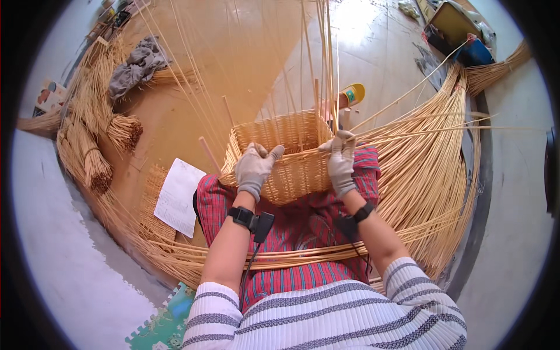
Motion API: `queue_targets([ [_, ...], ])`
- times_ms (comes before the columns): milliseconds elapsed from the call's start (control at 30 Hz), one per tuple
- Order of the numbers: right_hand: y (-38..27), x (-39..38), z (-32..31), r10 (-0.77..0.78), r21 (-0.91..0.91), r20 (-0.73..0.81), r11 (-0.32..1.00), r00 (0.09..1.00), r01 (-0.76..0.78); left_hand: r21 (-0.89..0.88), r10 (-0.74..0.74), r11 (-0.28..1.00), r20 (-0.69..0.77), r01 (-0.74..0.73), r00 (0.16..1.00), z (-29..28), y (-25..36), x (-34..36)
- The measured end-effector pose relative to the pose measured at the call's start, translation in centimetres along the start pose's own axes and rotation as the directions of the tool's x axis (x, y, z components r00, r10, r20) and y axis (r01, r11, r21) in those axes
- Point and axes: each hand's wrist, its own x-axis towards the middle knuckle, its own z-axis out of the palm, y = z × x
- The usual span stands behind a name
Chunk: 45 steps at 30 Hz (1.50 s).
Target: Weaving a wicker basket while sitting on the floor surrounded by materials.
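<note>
A woven tan basket (294,175) rests across my lap on red striped cloth, with tall upright reeds and thicker wooden rods rising from its edge. My left hand (254,167) wears a pale glove and grips the near rim toward the left side, thumb over the top. My gloved right hand (341,161) is closed on reeds (361,139) at the right end of the rim, where several long strands stick out to the right.
Bundled reeds (93,161) and grey cloth (137,64) lie left. Loose reeds (426,186) fan out right and cross my lap. A paper sheet (178,198) lies on a woven panel (153,192). A foot in a yellow slipper (356,94), containers (472,52) and foam mat (157,321) show.
</note>
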Motion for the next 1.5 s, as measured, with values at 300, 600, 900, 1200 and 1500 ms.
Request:
queue_targets([
  [300,-2.9,2.9,-4.1,0.202,0.079,0.031,0.976,0.979,-0.204,-0.266,-0.038,0.963,-0.272,-0.037,0.962,1.3,-0.8,0.9],
  [600,-3.1,5.1,-4.7,0.059,-0.066,0.007,0.996,0.998,-0.059,-0.300,0.000,0.933,0.551,0.198,0.835,5.6,6.5,-0.1],
  [900,-8.2,9.9,0.4,0.052,-0.342,0.060,0.939,0.997,-0.029,-0.362,0.014,0.926,0.309,0.104,0.951,8.8,5.8,0.5],
  [1200,-7.0,0.5,-4.4,-0.013,-0.733,0.418,0.585,0.908,0.346,-0.709,0.155,0.698,0.288,0.101,0.945,6.5,5.3,-1.6],
  [1500,-3.7,1.2,-1.0,0.435,-0.956,0.285,0.188,0.854,0.223,-0.259,0.118,0.843,-0.766,-0.472,0.631,-5.3,-7.5,3.9],
])
